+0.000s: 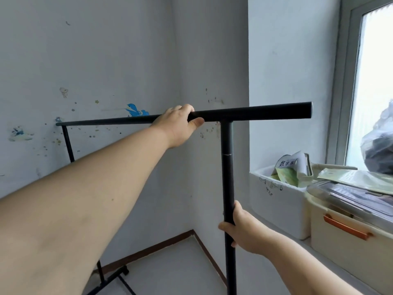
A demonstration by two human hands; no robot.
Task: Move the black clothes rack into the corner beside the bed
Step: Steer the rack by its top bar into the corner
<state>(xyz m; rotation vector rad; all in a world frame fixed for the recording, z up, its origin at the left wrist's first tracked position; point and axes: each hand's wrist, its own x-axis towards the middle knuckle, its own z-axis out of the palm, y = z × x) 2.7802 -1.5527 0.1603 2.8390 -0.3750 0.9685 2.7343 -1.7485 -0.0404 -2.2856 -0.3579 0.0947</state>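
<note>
The black clothes rack (255,113) fills the middle of the view: a horizontal top bar, a near upright post and a far post at the left. My left hand (180,124) grips the top bar just left of the near post. My right hand (244,228) is closed around the near post well below the bar. The rack's black foot (112,279) rests on the grey floor at the bottom left. The rack stands in front of the room corner (192,231), where two white walls meet. No bed is in view.
White walls with stickers and stains lie behind the rack. At the right a windowsill holds a white foam box (280,201) with papers, a cream storage bin (350,237) with an orange handle, and a plastic bag (380,150) by the window.
</note>
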